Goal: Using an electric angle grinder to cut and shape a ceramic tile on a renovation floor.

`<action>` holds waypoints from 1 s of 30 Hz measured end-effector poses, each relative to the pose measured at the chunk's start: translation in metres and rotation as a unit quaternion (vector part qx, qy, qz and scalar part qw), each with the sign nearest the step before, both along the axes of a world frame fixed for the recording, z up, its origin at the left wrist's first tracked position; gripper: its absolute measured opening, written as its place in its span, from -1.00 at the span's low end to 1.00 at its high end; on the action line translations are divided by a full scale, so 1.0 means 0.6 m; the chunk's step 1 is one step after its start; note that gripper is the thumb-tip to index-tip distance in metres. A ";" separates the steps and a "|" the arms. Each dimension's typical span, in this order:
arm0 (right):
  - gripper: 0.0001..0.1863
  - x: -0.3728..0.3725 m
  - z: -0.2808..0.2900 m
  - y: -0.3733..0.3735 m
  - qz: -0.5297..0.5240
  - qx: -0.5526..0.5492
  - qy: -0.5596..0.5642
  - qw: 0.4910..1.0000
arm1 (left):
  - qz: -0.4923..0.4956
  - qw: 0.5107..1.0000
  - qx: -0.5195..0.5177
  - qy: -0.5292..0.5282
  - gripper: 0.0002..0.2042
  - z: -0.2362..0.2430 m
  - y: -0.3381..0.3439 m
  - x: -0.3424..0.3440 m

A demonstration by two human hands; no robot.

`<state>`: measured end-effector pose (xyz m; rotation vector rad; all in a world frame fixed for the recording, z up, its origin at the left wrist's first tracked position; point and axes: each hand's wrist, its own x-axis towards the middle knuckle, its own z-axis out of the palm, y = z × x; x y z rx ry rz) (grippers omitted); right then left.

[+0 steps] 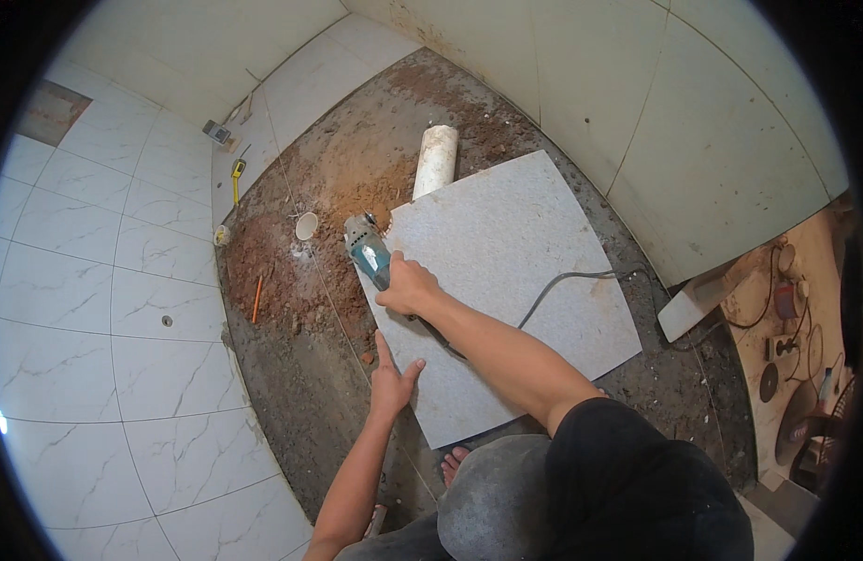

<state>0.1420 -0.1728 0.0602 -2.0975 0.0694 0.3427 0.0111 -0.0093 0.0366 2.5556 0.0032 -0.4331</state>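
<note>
The teal and grey power tool (370, 260) has a smooth plastic body and a dull metal head. The flat pale-grey slab (515, 271) looks matt and a bit rough, and the round white pipe (437, 161) looks like dirty plastic. The red-brown dirt (263, 234) is rough and crumbly, the white, grey-lined tiles (65, 299) are smooth and shiny, and the grey trousers (497, 500) are dusty cloth.

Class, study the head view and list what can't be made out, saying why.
All in the head view:
- Grinder: its rear grip, covered by the right hand.
- White pipe: its near end, hidden by the pale slab.
- Foot: its heel, behind the knee.
- Left forearm: its elbow, cut off by the lower edge.
- Grey device: markings too small to read.
</note>
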 end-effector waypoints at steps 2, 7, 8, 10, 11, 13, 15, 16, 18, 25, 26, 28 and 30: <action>-0.26 -0.001 0.003 -0.001 0.000 0.000 0.007 1.000 | 0.002 1.000 0.004 0.006 0.07 0.001 0.000 0.001; -0.28 -0.002 0.003 -0.001 0.001 0.001 0.018 1.000 | -0.008 1.000 -0.001 -0.009 0.08 -0.002 0.004 0.001; -0.28 -0.002 0.003 -0.001 -0.001 0.001 0.021 1.000 | -0.008 1.000 -0.002 -0.009 0.08 -0.002 0.003 0.001; -0.27 -0.003 0.004 -0.001 -0.004 0.000 0.024 1.000 | -0.001 1.000 0.020 0.012 0.08 0.001 -0.001 0.001; -0.27 -0.004 0.004 -0.001 -0.004 0.000 0.025 1.000 | -0.001 1.000 0.019 0.012 0.08 0.002 0.000 0.001; -0.26 -0.004 0.006 -0.002 -0.004 0.001 0.025 1.000 | -0.004 1.000 0.015 0.001 0.08 0.001 0.001 0.000; -0.25 -0.003 0.005 -0.003 -0.002 0.001 0.034 0.999 | -0.004 1.000 0.016 0.001 0.08 0.000 0.002 0.000; -0.25 -0.003 0.002 -0.003 -0.003 0.000 0.033 0.999 | -0.004 1.000 0.016 0.001 0.08 -0.001 0.002 0.000; -0.24 -0.003 0.001 -0.003 -0.005 0.004 0.031 1.000 | -0.007 1.000 0.013 -0.007 0.07 -0.002 0.002 0.000; -0.28 -0.010 0.006 0.003 -0.015 0.009 0.032 0.999 | -0.004 1.000 0.006 -0.011 0.06 -0.002 0.005 -0.001; -0.29 -0.013 0.009 0.005 -0.014 0.010 0.028 0.999 | -0.004 1.000 0.007 -0.011 0.06 -0.002 0.007 -0.002; -0.30 -0.014 0.005 0.003 -0.017 0.010 0.025 0.999 | -0.001 1.000 0.005 -0.008 0.07 -0.004 0.002 -0.001; -0.24 -0.014 -0.001 0.006 -0.014 -0.004 0.003 1.000 | 0.000 1.000 0.005 -0.004 0.07 -0.005 0.001 -0.002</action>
